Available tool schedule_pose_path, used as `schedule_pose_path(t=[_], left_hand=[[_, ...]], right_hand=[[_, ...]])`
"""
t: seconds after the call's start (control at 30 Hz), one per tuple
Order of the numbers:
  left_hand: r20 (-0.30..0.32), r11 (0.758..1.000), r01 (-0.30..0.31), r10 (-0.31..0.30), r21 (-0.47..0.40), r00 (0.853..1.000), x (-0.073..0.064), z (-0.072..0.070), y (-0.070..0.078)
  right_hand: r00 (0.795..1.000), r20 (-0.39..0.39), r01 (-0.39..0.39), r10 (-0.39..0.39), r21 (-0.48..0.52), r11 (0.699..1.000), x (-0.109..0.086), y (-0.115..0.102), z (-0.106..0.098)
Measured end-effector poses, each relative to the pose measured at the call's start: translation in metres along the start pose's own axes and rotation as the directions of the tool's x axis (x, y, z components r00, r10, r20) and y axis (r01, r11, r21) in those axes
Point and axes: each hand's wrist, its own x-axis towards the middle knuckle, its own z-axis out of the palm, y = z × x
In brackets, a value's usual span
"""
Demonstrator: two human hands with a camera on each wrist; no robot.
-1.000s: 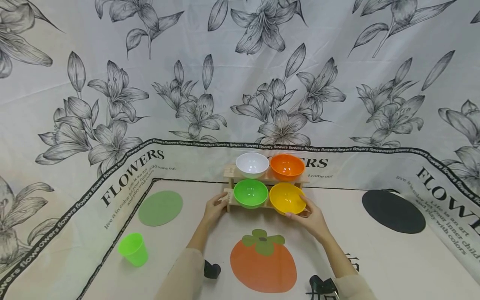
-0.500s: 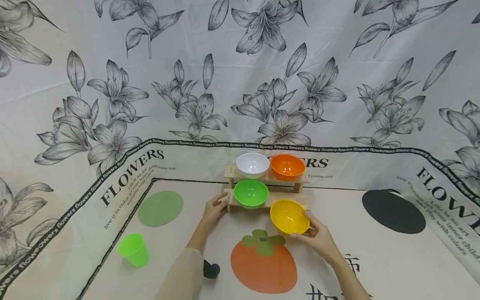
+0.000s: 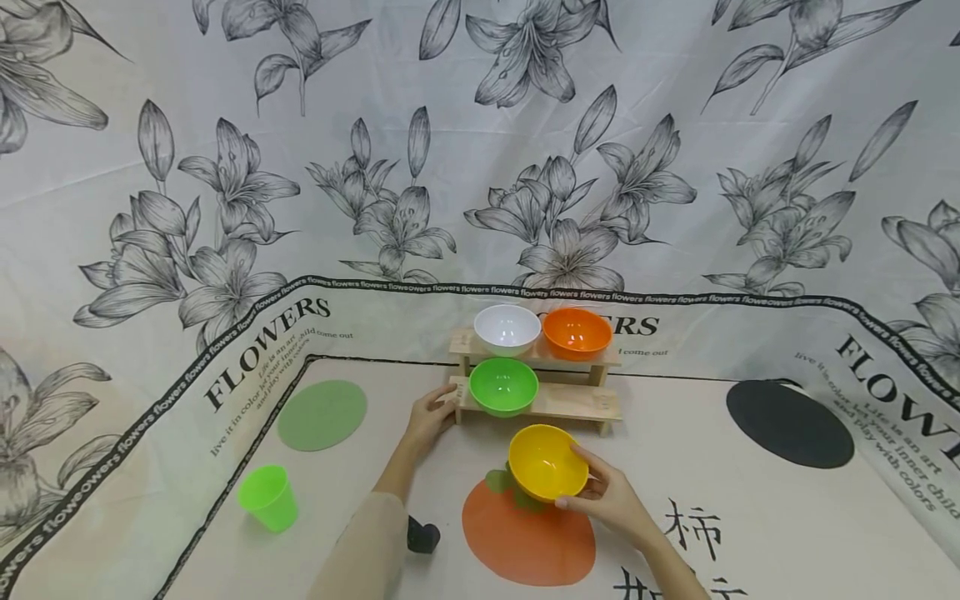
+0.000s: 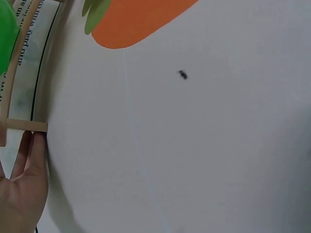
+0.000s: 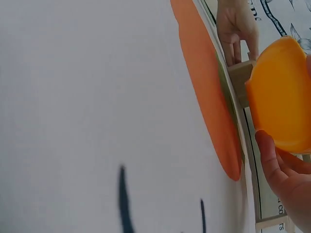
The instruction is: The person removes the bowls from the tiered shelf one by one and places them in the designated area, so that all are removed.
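Observation:
My right hand [image 3: 607, 500] grips the rim and side of a yellow bowl [image 3: 547, 462], fingers outside and thumb at the near edge. The bowl is above the orange persimmon print, apart from the two-step wooden rack [image 3: 577, 402]. In the right wrist view, the bowl [image 5: 282, 97] appears side-on above the fingers. My left hand [image 3: 430, 418] holds the left end of the rack's lower step; the left wrist view has its fingers [image 4: 36, 155] against the rack's leg. A green bowl [image 3: 503, 387] sits on the lower step. White [image 3: 507, 330] and orange [image 3: 577, 332] bowls occupy the upper one.
A bright green cup [image 3: 268, 498] stands at the left of the table. The printed cloth has a green oval [image 3: 322, 416] on the left and a black oval [image 3: 790, 423] on the right. Behind the rack rises a flower-patterned cloth [image 3: 562, 200].
My right hand has taken the yellow bowl off the lower step and moved it toward me, then slightly left. The left hand stays at the rack's end.

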Motion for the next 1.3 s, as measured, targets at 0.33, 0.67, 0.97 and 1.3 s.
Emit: schedule_pose_path(t=[0.33,0.67,0.97,1.3], left_hand=[[0.01,1.0,-0.002,0.002,0.004,1.0,-0.003,-0.001,0.008],[-0.019,0.999,0.026,-0.025,0.042,1.0,0.0,-0.001,0.006],[0.003,0.998,0.011,-0.011,0.06,1.0,0.001,-0.003,0.005],[-0.006,0.997,0.016,-0.015,0.07,1.0,0.002,-0.003,0.004]], right_hand=[[0.988,0.129,0.088,-0.089,0.014,0.996,0.012,0.003,0.022],[0.972,0.193,0.126,-0.135,0.058,0.99,0.025,0.003,0.045],[0.966,0.216,0.135,-0.139,0.033,0.99,0.034,0.005,0.061],[0.949,0.286,0.117,-0.136,0.082,0.99,0.04,0.005,0.072]])
